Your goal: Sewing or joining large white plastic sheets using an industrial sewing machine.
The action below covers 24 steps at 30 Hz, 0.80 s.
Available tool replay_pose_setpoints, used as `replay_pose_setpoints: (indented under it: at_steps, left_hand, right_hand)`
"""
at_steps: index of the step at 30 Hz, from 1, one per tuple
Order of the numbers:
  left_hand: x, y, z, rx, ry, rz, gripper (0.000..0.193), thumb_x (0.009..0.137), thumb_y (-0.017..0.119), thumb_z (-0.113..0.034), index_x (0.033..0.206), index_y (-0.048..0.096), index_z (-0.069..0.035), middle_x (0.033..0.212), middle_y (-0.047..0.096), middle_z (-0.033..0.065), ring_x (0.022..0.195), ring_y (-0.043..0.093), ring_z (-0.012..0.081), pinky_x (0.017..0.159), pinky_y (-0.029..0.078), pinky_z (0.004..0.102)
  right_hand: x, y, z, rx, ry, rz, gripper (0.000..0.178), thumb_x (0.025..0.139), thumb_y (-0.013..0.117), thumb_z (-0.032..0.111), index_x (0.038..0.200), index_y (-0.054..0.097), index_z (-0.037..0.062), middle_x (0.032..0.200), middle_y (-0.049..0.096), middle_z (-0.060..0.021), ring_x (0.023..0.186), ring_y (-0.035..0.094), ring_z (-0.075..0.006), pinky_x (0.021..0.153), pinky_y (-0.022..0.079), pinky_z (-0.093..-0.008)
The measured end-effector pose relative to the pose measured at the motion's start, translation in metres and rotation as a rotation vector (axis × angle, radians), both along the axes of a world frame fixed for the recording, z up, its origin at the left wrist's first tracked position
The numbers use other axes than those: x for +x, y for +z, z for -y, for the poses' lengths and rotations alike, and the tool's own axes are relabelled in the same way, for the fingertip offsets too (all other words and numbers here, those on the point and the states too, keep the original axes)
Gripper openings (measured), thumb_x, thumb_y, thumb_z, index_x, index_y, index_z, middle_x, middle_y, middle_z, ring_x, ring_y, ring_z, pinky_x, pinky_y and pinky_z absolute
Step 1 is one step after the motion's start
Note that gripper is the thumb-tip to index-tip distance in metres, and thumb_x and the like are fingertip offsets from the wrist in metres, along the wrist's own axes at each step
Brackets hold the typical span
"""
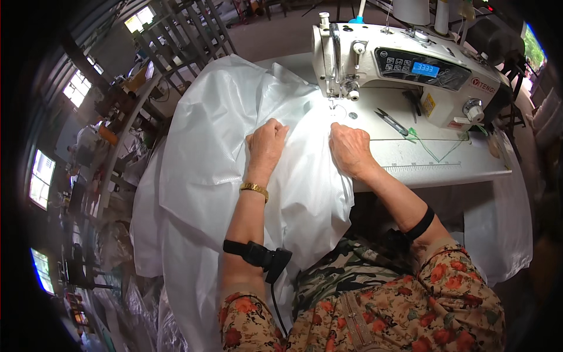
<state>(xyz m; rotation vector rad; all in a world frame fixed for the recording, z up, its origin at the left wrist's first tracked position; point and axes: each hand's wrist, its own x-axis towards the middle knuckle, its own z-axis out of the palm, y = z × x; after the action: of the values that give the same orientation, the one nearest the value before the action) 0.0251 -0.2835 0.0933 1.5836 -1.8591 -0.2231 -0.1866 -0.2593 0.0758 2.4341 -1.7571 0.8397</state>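
Note:
A large sheet of shiny white fabric (205, 129) spreads over the left of the sewing table and hangs down past its front edge towards my lap. Its right edge runs up to the needle area of a white sewing machine (387, 53). My left hand (268, 144) is closed on the fabric, fingers curled in, left of the needle. Just in front of the needle, my right hand (350, 146) grips the fabric's right edge, its fingertips bent under and partly hidden. The presser foot (333, 107) is brightly lit, and the fabric reaches close to it.
Thread snips (392, 122) lie on the machine bed, with green thread (437, 157) trailing beside them. A dark tool (413, 102) rests behind. A ruler strip (419, 166) runs along the table front. Thread cones (411, 10) stand above the machine. Metal racks (176, 35) stand at the far left.

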Motion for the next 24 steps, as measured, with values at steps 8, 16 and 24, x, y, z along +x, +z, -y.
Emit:
replay_pose_setpoints:
  at_steps: [8,16,24]
  left_hand:
    - [-0.035,0.011,0.010,0.095,-0.191,0.281,0.028,0.087,0.061,-0.028,0.080,0.063,-0.001,0.076,0.064,0.0201,0.077,0.061,0.0390,0.077,0.044,0.0464]
    - [-0.046,0.027,0.091,-0.420,-0.101,0.390,0.017,0.087,0.063,-0.022,0.087,0.068,-0.006,0.098,0.064,0.0087,0.099,0.058,0.0271,0.082,0.043,0.0435]
    - [-0.030,-0.016,0.117,-0.230,-0.170,0.507,0.028,0.091,0.057,-0.028,0.108,0.069,-0.008,0.104,0.068,0.0043,0.102,0.058,0.0221,0.084,0.041,0.0395]
  right_hand:
    - [0.000,0.005,-0.003,0.055,-0.018,0.010,0.013,0.086,0.053,0.009,0.078,0.054,-0.0019,0.074,0.063,-0.0211,0.069,0.063,-0.0387,0.065,0.049,-0.0469]
    - [-0.003,-0.001,-0.003,0.037,-0.008,0.004,0.013,0.086,0.054,0.009,0.078,0.052,-0.0003,0.072,0.061,-0.0207,0.065,0.061,-0.0394,0.063,0.046,-0.0469]
    - [-0.003,-0.005,0.000,0.059,0.000,0.007,0.011,0.086,0.056,0.009,0.079,0.052,0.0011,0.072,0.061,-0.0183,0.064,0.060,-0.0367,0.062,0.045,-0.0457]
